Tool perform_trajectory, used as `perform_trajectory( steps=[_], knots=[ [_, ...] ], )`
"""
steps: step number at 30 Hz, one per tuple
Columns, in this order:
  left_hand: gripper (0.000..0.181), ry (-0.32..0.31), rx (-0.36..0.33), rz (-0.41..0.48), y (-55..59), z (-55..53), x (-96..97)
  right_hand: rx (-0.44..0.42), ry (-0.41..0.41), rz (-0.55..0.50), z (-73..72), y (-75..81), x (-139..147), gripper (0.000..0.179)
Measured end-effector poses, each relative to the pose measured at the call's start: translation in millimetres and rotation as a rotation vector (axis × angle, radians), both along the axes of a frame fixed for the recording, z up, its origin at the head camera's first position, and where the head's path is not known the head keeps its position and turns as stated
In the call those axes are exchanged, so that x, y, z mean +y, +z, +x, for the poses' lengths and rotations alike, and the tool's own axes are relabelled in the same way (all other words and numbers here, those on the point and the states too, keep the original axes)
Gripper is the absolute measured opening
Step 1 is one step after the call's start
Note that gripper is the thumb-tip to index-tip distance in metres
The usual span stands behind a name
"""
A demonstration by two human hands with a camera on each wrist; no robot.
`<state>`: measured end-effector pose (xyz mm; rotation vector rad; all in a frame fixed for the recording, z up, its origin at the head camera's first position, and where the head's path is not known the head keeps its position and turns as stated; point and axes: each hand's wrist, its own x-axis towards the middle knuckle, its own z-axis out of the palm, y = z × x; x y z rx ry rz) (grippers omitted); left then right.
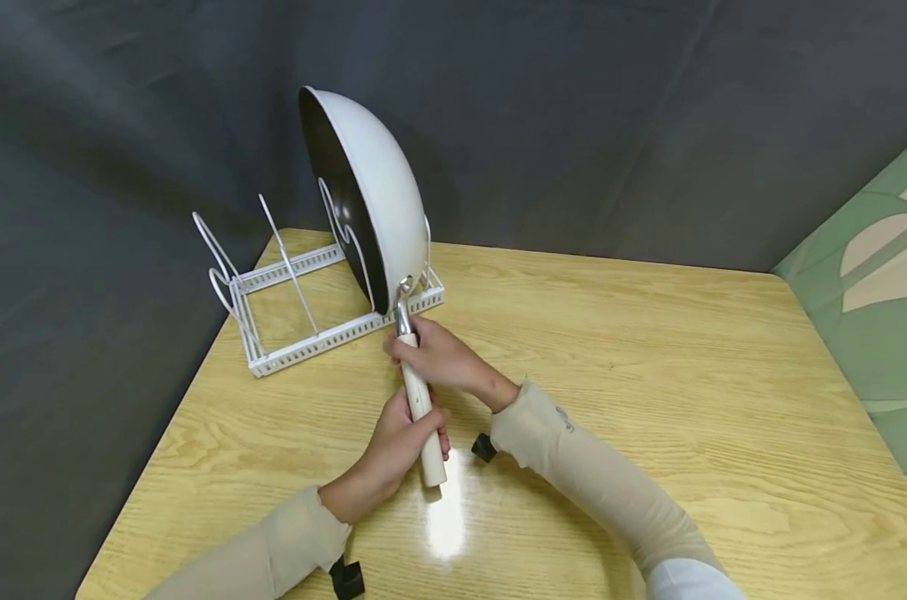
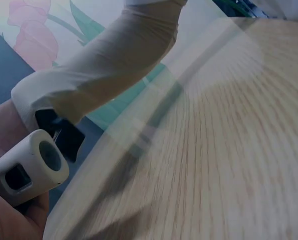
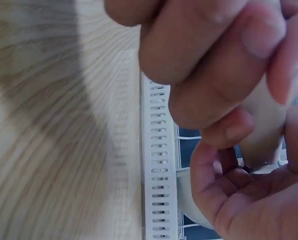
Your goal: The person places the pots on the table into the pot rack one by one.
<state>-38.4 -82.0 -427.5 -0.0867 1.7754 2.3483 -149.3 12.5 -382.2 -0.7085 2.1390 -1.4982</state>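
Observation:
A wok (image 1: 382, 175), white outside and dark inside, stands on its side in a white wire rack (image 1: 333, 333), its opening facing left. Its pale handle (image 1: 418, 392) points toward the front of the table. My right hand (image 1: 442, 354) grips the handle near its metal neck. Lower down, my left hand (image 1: 401, 442) holds the handle with the thumb over it. The handle's hollow end (image 2: 34, 167) pokes out of my left hand in the left wrist view. In the right wrist view the curled fingers of both hands lie around the handle, close to the slotted rack rail (image 3: 159, 165).
Wire dividers (image 1: 221, 258) rise from the rack's left part. A dark curtain (image 1: 536, 125) hangs behind and left of the wooden table (image 1: 648, 400). A leaf-patterned panel (image 1: 881, 308) stands at the right. Black wrist devices (image 1: 347, 577) hang under both sleeves.

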Motion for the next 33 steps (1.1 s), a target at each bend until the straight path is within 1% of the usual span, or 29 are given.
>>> perform_trajectory(
  steps=[4,8,12,15,19,22,26,29,33],
  knots=[
    [0.03,-0.013,-0.01,-0.006,-4.1,-3.7,-1.7,0.066,0.011,0.031,2.9,-3.3,7,0.018],
    [0.031,-0.017,-0.023,-0.011,-7.6,-5.5,-2.9,0.097,0.008,0.069,7.9,-4.6,15,0.02],
    [0.031,-0.021,-0.042,-0.004,-10.4,-6.5,-4.8,0.131,0.031,0.103,12.7,-3.9,24,0.024],
    [0.031,-0.029,-0.05,-0.011,-11.5,-7.3,-6.1,0.206,0.032,0.145,16.2,-3.6,33,0.03],
    [0.03,-0.044,-0.068,-0.026,-12.3,-7.8,-8.8,0.358,-0.019,0.235,20.0,-4.8,51,0.037],
    [0.03,-0.057,-0.076,-0.028,-13.1,-7.7,-12.2,0.463,-0.072,0.297,21.5,-6.1,65,0.035],
    [0.029,-0.069,-0.068,-0.03,-14.1,-7.7,-16.8,0.586,-0.109,0.338,21.2,-7.4,83,0.032],
    [0.029,-0.093,-0.072,-0.025,-14.3,-7.8,-19.2,0.657,-0.13,0.359,20.9,-9.3,98,0.032],
    [0.03,-0.129,-0.073,-0.012,-13.8,-8.4,-21.8,0.71,-0.151,0.4,23.0,-12.8,119,0.035]
  ],
)
